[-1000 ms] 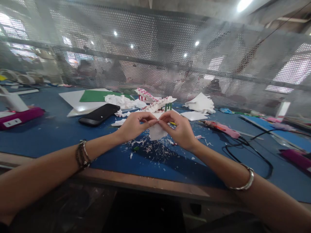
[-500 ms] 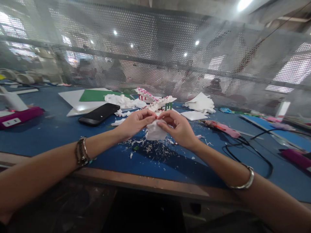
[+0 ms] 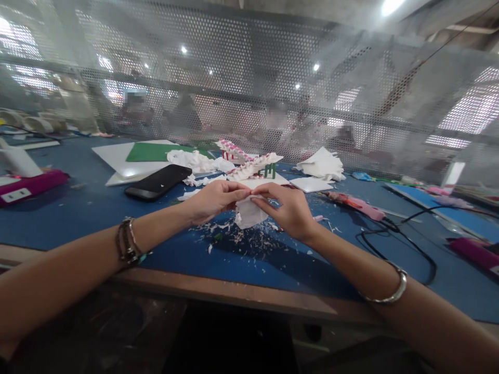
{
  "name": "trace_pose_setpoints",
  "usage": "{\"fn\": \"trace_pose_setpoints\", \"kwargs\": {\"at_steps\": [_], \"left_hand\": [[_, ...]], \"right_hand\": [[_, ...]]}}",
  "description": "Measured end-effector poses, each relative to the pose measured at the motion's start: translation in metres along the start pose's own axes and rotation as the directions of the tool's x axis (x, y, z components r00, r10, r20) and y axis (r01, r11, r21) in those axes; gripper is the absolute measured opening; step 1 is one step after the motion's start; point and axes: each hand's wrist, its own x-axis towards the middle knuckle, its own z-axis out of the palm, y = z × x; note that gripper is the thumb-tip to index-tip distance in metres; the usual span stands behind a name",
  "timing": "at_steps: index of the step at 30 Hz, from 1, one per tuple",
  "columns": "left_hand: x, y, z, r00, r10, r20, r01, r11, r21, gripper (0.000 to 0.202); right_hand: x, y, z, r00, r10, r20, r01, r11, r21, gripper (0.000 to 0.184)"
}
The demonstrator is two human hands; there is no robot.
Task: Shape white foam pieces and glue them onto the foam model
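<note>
My left hand and my right hand meet at the fingertips over the front middle of the table. Between them they pinch the upper edge of a crumpled white sheet, tissue or thin paper, which hangs down below the fingers. Both hands are closed on it. White scraps lie scattered on the blue tabletop beneath. Just behind the hands stands a small model with a white, pink-dotted strip and red and green posts; its lower front is partly hidden by my fingers.
A black phone lies left of my hands, before white and green sheets and crumpled white paper. To the right are a stack of white sheets and a pink corded tool. Purple power strips sit at both sides. Perforated metal screen behind.
My fingertips have lowered slightly and now pinch the sheet closer together along its top edge. The hanging part has shifted a little, and more of the model shows behind.
</note>
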Motion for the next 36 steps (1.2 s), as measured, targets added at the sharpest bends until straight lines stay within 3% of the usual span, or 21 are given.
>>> {"fn": "trace_pose_setpoints", "kwargs": {"at_steps": [4,9,14,19,24,31,36], "left_hand": [[0.0006,-0.0003,-0.0026,0.999,0.054,0.009,-0.054,0.988,0.146,0.017],[-0.0013,0.0039,0.0002,0.974,0.224,-0.042,-0.182,0.876,0.447,0.016],[-0.0043,0.0047,0.0015,0.971,0.236,-0.044,-0.175,0.821,0.543,0.022],[-0.0027,0.002,-0.0013,0.963,0.269,0.021,-0.236,0.802,0.548,0.02],[0.0018,-0.001,-0.003,0.965,0.264,0.007,-0.238,0.857,0.457,0.016],[0.0012,0.0002,-0.0015,0.961,0.277,-0.001,-0.259,0.898,0.355,0.009],[0.0004,0.0016,-0.0006,0.956,0.294,0.001,-0.273,0.886,0.376,0.011]], "right_hand": [[0.001,0.0023,-0.001,0.997,-0.07,0.014,0.071,0.995,-0.075,0.014],[0.0008,0.0066,-0.0004,0.988,-0.151,0.023,0.153,0.981,-0.122,0.019],[0.0007,0.0076,0.001,0.99,-0.13,0.062,0.137,0.983,-0.125,0.02],[0.0015,0.0045,-0.0009,0.995,-0.069,0.074,0.075,0.994,-0.084,0.015],[0.0018,0.0018,-0.0031,0.997,0.006,0.075,-0.004,1.0,-0.021,0.014],[0.0032,0.0013,-0.0007,0.987,0.154,0.045,-0.161,0.953,0.256,0.016],[0.0035,0.0032,0.0022,0.977,0.213,0.007,-0.203,0.924,0.323,0.017]]}}
